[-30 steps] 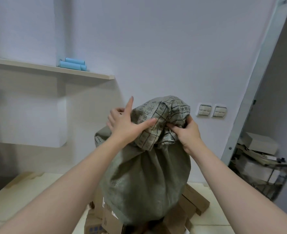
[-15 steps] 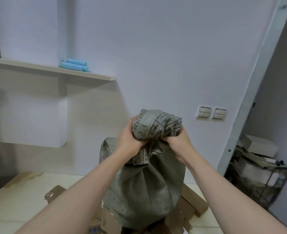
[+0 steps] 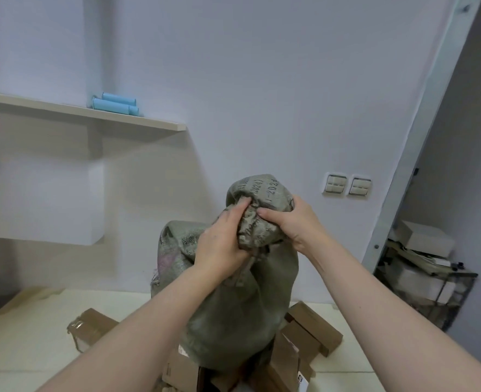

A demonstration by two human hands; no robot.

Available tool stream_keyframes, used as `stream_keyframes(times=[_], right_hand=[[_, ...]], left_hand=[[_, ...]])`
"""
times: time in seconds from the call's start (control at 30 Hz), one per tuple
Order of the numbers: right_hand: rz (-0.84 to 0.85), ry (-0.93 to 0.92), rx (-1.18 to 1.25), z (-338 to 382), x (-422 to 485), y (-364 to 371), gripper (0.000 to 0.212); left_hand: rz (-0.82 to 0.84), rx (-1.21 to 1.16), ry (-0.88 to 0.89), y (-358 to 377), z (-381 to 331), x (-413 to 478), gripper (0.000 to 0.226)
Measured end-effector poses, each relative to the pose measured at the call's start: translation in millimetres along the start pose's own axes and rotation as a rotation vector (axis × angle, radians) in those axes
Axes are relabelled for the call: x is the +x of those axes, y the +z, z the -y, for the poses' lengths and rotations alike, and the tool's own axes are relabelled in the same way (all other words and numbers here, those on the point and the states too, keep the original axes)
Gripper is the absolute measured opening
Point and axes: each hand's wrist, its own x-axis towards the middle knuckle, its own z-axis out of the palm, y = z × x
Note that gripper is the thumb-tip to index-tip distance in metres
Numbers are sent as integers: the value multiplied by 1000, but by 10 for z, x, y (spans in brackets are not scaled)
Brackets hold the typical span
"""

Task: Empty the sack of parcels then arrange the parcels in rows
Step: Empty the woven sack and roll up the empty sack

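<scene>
The grey-green sack (image 3: pixel 239 312) stood upright at centre, its lower end among brown parcels (image 3: pixel 310 332) heaped on the pale floor (image 3: pixel 35 352). Both hands gripped its bunched top: the left hand (image 3: pixel 219 244) dug curled fingers into the folds, and the right hand (image 3: pixel 293 222) closed fingers and thumb round the cloth. Behind, a shelf (image 3: pixel 64 110) carried blue rolls (image 3: pixel 115 103), and two switches (image 3: pixel 346 185) sat on the wall.

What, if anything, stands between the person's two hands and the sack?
Nothing visible does: the left hand and right hand both grip the bunched top of the woven sack directly.
</scene>
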Motion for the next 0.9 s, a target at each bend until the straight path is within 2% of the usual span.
stream_keyframes(times=[0.07,0.1,0.17,0.23,0.3,0.4,0.47,0.53,0.63,0.73,0.8,0.87,0.9], right_hand=[[-44,-14,7,-42,8,-105,76],[-50,-16,37,-56,13,-149,73],[-29,-23,170,-63,13,-190,61],[3,-48,339,-50,-26,-149,53],[-16,-24,496,-53,-57,-68,47],[-49,170,682,-115,-90,93,36],[-21,281,734,-163,-132,181,38],[12,321,713,-217,-142,241,41],[19,354,512,-207,-150,337,44],[-1,399,106,-122,-144,320,67],[47,406,208,-27,-131,256,84],[151,351,367,65,-103,274,91],[155,315,319,96,-96,339,101]], left_hand=[[212,-105,-49,-62,36,36,127],[242,-139,-134,-111,41,62,134],[205,-179,-349,-234,71,147,140],[184,-158,-462,-327,111,188,144],[175,-223,-501,-328,163,195,149],[162,-539,-499,-300,124,171,156],[145,-748,-471,-292,49,192,147],[92,-795,-443,-295,9,223,143],[-23,-751,-427,-264,57,216,146],[-156,-483,-420,-274,117,146,116],[-208,-261,-370,-284,106,78,103],[-236,-104,-255,-257,34,12,98],[-239,-71,-178,-225,-23,-20,97]])
